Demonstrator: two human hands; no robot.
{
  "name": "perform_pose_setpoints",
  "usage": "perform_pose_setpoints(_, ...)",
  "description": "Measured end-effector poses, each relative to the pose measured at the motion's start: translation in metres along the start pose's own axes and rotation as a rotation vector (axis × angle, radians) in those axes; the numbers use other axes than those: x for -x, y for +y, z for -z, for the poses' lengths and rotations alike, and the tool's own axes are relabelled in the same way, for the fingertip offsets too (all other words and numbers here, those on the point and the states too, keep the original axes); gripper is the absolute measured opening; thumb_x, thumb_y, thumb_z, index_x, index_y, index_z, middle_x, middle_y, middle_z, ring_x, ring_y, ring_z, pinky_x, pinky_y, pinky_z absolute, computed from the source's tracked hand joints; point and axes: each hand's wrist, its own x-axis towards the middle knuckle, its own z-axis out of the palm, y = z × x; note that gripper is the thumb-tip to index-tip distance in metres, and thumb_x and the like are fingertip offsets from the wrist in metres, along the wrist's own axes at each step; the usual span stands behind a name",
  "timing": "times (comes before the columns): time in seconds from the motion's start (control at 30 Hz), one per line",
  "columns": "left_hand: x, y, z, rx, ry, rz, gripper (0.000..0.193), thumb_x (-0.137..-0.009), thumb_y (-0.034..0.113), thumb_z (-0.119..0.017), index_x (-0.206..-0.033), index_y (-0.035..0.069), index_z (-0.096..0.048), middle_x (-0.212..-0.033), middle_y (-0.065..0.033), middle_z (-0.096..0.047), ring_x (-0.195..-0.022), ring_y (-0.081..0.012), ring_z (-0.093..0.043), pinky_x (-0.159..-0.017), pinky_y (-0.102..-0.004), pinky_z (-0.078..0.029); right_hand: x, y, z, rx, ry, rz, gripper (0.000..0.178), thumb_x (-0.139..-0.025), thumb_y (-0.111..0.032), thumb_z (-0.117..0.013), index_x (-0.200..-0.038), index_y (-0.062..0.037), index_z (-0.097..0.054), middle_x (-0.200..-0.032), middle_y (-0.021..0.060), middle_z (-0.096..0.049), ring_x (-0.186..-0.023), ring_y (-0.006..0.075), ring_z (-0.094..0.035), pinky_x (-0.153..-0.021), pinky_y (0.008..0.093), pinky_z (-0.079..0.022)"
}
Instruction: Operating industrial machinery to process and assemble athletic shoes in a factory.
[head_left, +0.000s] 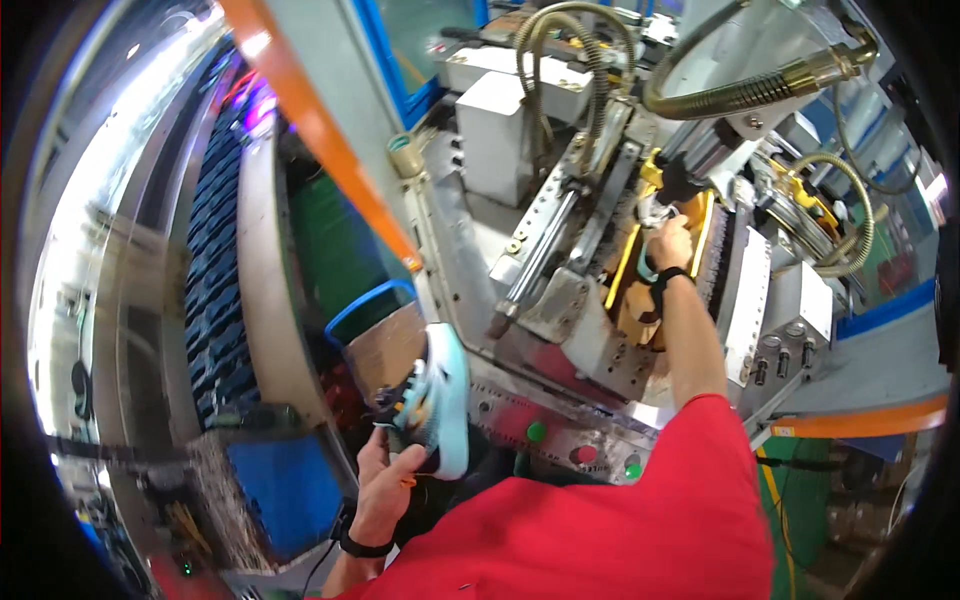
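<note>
1. Honestly, the shoe (pixel 440 402) looks light — springy pale-blue sole (pixel 455 410), softer dark upper, probably not fragile or slippery.
2. It's up in the air by the machine's (pixel 600 350) left front, left hand (pixel 385 488) gripping its lower end; I'd hold the firmer sole edges.
3. Right hand (pixel 672 243) reaches between yellow strips (pixel 622 267) — can't tell what it's holding.

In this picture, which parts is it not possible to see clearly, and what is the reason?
All in the head view:
Right hand: what its fingers touch inside the machine is hidden by the hand itself.
Shoe: its lower end is partly covered by the left hand.
Control panel: its lower part is hidden by the red shirt.
Left forearm: cut off by the lower edge.
Far left: lost in glare and blur.
</note>
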Motion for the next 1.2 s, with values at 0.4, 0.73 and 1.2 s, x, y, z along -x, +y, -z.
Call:
perform_pose_setpoints(0.4,0.117,-0.123,0.061,0.484,0.528,-0.103,0.037,-0.088,0.007,-0.064,-0.119,-0.008,-0.050,-0.109,-0.0114,-0.061,-0.098,-0.0202,-0.063,-0.086,-0.0346,-0.051,0.338,-0.032,0.101,-0.716,-0.392,0.946,0.012,-0.086,-0.007,-0.059,-0.096,-0.0016,-0.063,-0.093,0.0172,-0.063,-0.087,0.0343,-0.060,-0.077,0.0412,-0.047)
perform_pose_setpoints(0.73,0.229,-0.195,0.122,0.587,1.021,-0.092,0.030,-0.083,0.011,-0.072,-0.108,-0.002,-0.062,-0.094,-0.0083,-0.065,-0.083,-0.0201,-0.064,-0.070,-0.0351,-0.053,0.367,-0.001,-0.021,-0.653,-0.374,1.093,0.018,-0.085,-0.005,-0.058,-0.101,-0.0007,-0.065,-0.093,0.0173,-0.060,-0.088,0.0332,-0.060,-0.078,0.0376,-0.049)
perform_pose_setpoints(1.2,0.371,-0.251,0.453,0.715,1.650,-0.384,0.018,-0.074,0.009,-0.070,-0.089,-0.001,-0.066,-0.079,-0.0079,-0.065,-0.062,-0.0191,-0.062,-0.051,-0.0347,-0.049,0.616,-0.435,0.449,-1.301,-0.192,2.036,0.022,-0.085,0.003,-0.060,-0.106,-0.0001,-0.064,-0.097,0.0091,-0.066,-0.082,0.0168,-0.060,-0.077,0.0318,-0.049)
